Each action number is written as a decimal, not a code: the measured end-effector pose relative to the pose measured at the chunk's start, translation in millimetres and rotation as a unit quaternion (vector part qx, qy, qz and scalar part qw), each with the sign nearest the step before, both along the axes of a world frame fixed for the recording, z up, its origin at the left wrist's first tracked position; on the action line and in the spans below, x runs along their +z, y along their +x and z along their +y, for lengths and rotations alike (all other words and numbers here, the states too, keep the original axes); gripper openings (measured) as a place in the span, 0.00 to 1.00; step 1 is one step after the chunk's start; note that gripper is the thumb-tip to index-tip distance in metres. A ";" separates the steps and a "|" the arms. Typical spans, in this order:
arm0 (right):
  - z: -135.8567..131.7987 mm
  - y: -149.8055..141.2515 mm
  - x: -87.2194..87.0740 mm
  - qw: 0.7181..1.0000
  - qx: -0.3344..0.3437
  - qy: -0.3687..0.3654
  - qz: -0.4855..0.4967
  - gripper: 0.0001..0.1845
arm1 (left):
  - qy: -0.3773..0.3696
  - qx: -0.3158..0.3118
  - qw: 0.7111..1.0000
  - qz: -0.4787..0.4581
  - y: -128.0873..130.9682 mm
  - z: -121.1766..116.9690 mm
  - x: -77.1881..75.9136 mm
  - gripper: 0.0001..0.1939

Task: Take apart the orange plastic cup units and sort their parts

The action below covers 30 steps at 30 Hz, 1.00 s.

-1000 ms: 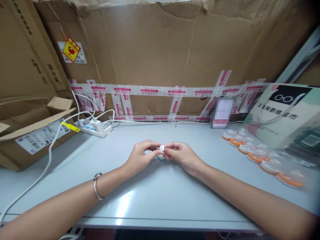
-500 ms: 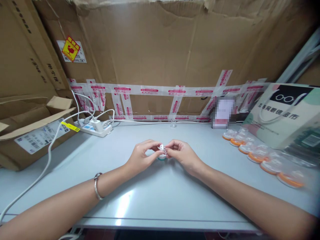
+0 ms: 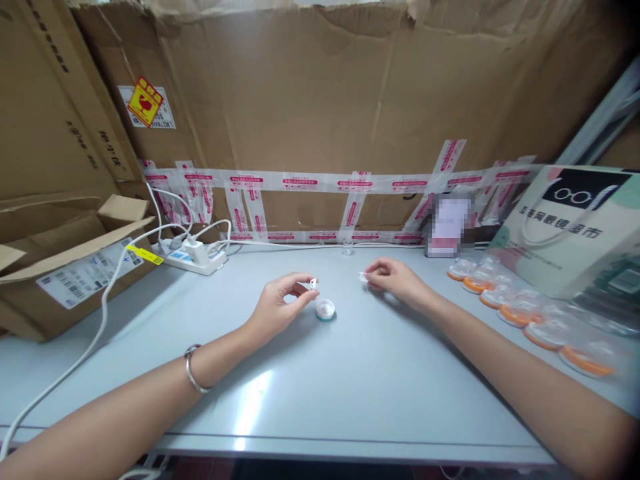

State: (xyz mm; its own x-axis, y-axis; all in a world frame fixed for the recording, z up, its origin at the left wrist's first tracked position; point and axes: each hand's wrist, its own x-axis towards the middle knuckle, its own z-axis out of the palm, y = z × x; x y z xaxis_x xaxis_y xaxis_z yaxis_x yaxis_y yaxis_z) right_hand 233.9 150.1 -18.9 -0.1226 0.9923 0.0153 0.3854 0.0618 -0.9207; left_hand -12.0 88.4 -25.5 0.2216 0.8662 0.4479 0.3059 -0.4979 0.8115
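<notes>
In the head view, the left hand (image 3: 278,304), left of the frame's centre, pinches a small white piece with cut-outs (image 3: 313,284) between thumb and fingertips; the right hand (image 3: 395,280), right of centre and a little higher in the frame, grips another small, pale white piece (image 3: 363,277) at its fingertips, its exact form too small to tell; between and below them, near the middle of the frame, a small round white cup with a teal base (image 3: 325,309) sits upright on the smooth pale grey tabletop (image 3: 310,387), apparently held by neither hand; the cup lies just beside the left fingertips, lower and to the right, and well apart from the right fingertips, lower and to the left, so the left hand is clearly the nearer; being round, the cup shows no long axis, while the piece in the left grip seems roughly upright and the one in the right points toward the left of the frame; at the right edge runs a slanting row of clear plastic domed containers with orange bases (image 3: 520,313), and at upper centre stands a small clear object (image 3: 347,249).
</notes>
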 end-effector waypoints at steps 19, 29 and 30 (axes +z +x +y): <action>-5.3 -1.0 18.2 0.999 0.017 0.040 0.018 0.13 | -0.131 -0.029 0.989 -0.063 2.2 5.0 0.8 0.13; -48.2 -70.9 8.7 0.975 0.135 -0.069 0.163 0.15 | -0.034 -0.017 0.999 0.021 -0.1 3.1 -2.5 0.12; -47.7 -71.3 7.8 0.976 0.123 -0.062 0.167 0.15 | 0.023 -0.006 0.998 0.061 -0.6 3.7 -2.1 0.12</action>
